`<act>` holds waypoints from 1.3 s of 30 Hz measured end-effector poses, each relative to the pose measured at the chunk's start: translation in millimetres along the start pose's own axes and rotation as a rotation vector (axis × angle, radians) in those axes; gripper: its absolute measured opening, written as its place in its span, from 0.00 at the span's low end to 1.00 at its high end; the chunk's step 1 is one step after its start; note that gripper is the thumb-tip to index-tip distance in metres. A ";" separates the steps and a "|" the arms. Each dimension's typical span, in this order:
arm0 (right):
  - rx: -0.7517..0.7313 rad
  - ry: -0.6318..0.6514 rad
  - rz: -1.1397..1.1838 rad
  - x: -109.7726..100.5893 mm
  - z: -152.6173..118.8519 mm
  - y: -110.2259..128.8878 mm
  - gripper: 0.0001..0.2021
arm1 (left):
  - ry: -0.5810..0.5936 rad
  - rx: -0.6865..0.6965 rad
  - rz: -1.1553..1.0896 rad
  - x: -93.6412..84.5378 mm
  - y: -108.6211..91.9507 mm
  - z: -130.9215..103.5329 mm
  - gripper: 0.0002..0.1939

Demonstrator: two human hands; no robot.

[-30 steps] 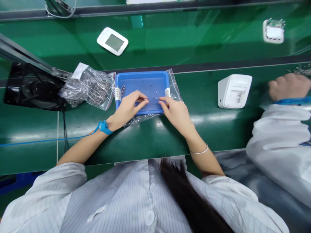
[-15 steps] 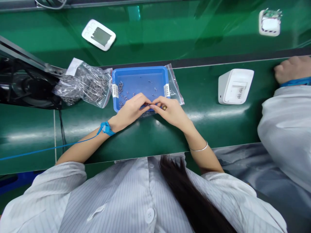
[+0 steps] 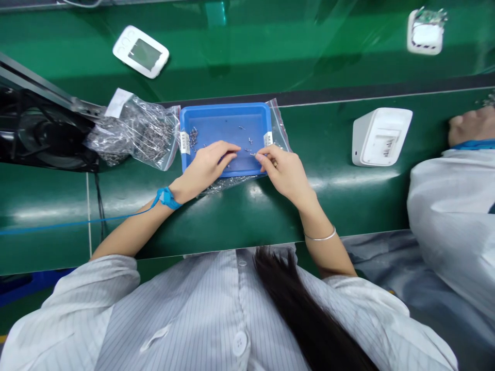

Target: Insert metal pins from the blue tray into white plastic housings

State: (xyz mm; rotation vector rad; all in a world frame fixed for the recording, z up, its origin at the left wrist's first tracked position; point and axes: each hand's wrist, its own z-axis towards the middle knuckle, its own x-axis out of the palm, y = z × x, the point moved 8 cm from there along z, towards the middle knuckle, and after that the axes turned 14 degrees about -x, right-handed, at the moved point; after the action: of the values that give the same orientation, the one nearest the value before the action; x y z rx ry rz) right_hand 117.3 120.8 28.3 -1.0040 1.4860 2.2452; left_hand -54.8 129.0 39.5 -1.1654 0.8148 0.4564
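Note:
A shallow blue tray (image 3: pixel 228 105) with small white labels on its ends holds loose small screws (image 3: pixel 193 135), gathered mostly at its left end. Over the tray's front left part is my left hand (image 3: pixel 203 167), thumb and index fingertip close together in a pinch. Whatever may be between those fingertips is too small to make out. My right hand (image 3: pixel 288 175) reaches over the front right corner. A tiny screw (image 3: pixel 252 154) shows at the tips of its thumb and index finger.
Clear plastic bags (image 3: pixel 154 139) full of small metal parts lie left of the tray, beside a black fan (image 3: pixel 42 129). More plastic shows under the tray. A white device (image 3: pixel 382 136) stands at right, near a co-worker's hand (image 3: pixel 472 126). Behind lies a white display unit (image 3: pixel 141 51).
My hands, earlier touching at the fingertips over the tray's front, have come apart. The right moved rightward, and the left drew slightly to the left.

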 end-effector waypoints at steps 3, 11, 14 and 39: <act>0.005 0.033 -0.057 3.2 0.1 -0.8 0.11 | 0.025 -0.031 -0.001 4.4 2.7 1.8 0.12; -0.063 0.111 0.012 10.6 -1.3 16.3 0.13 | 0.071 0.127 -0.008 13.5 -14.0 -8.3 0.15; -0.085 0.161 0.024 14.3 -2.9 22.9 0.13 | 0.111 0.196 0.021 15.8 -20.4 -12.4 0.14; 0.221 -0.447 -0.489 -116.7 -87.7 -53.9 0.12 | -0.143 0.402 0.059 -0.9 -46.4 -52.3 0.13</act>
State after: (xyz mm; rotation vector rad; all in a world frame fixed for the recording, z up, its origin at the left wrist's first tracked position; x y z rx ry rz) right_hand 267.2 84.0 48.5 -0.6500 1.1152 1.7614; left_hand -39.9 64.1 60.6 -0.7304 0.7743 0.3973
